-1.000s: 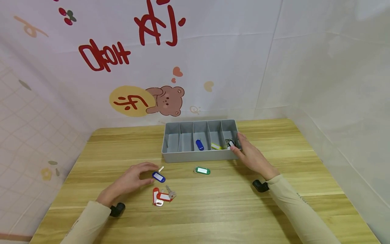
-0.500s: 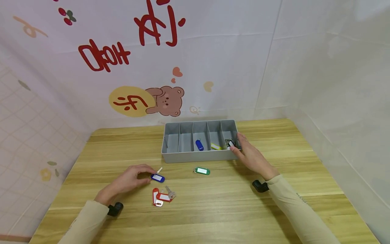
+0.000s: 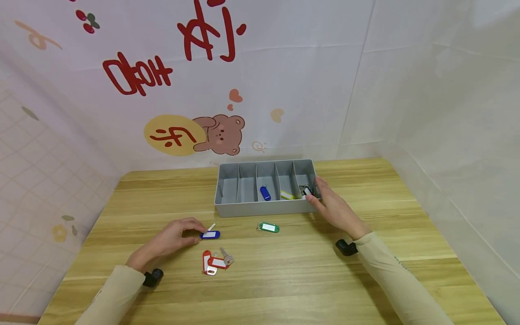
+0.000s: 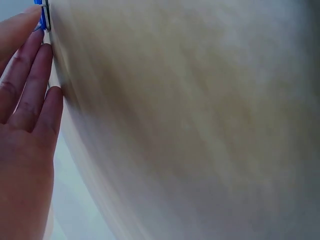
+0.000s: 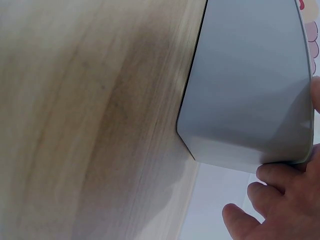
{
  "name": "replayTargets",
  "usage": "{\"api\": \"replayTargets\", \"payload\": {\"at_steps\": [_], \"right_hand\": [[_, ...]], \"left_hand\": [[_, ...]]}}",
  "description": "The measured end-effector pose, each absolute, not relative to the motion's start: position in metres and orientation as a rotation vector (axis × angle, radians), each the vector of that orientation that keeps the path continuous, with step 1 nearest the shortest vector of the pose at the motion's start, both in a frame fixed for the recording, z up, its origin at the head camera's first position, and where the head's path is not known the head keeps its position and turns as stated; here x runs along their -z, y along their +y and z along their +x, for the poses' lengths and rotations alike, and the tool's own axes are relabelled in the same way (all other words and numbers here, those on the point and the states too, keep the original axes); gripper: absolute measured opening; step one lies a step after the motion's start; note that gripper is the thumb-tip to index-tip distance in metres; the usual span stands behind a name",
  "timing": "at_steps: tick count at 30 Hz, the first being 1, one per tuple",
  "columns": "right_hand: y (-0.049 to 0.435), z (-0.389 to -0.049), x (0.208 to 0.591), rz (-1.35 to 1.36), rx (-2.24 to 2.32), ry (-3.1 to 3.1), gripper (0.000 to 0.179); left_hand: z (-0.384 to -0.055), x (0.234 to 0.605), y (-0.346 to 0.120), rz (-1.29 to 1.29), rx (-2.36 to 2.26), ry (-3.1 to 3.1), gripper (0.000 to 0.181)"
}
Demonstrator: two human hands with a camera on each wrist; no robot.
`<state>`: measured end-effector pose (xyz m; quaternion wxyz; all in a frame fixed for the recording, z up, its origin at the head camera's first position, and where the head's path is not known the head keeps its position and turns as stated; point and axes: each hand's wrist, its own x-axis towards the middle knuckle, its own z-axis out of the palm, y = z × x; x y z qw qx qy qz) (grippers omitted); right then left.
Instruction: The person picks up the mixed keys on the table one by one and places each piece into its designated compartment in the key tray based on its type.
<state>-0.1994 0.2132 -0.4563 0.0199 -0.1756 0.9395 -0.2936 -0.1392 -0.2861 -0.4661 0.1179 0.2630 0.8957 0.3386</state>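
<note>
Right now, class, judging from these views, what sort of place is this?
Probably a staged tabletop workspace: a wood-grain table, a divided grey tray and a cartoon-printed backdrop behind.

From my remote seat I had a brown bear (image 3: 223, 134) printed low on a white back sheet (image 3: 313, 90) as my reference. A yellow disc (image 3: 156, 123) with a red character adjoined its left side; peach hearts (image 3: 236, 95) floated just above it, and a pale yellow heart (image 3: 277, 115) lay to its right. Higher up and left of it I read bold red lettering (image 3: 138, 76) and printed cherries (image 3: 88, 27). Well left of the bear hung a side sheet (image 3: 36, 153) with faint grid lines and a pale flower (image 3: 59, 233); well right of it stood a plain whitish side sheet (image 3: 459, 131). Below it spread a light wood-grain counter (image 3: 292, 289), under soft light that left a faint sheen.
</note>
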Motion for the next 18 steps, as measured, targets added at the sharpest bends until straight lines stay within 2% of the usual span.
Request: {"api": "replayTargets", "payload": {"at_steps": [9, 18], "right_hand": [[0.2135, -0.1995, 0.4576, -0.547, 0.915, 2.918, 0.086], [0.2135, -0.1990, 0.4578, -0.547, 0.932, 2.912, 0.085]], "left_hand": [[-0.1407, 0.4646, -0.2823, 0.827, -1.007, 2.655, 0.014], [-0.1348, 0.4630, -0.2788, 0.743, -1.031, 2.672, 0.016]]}}
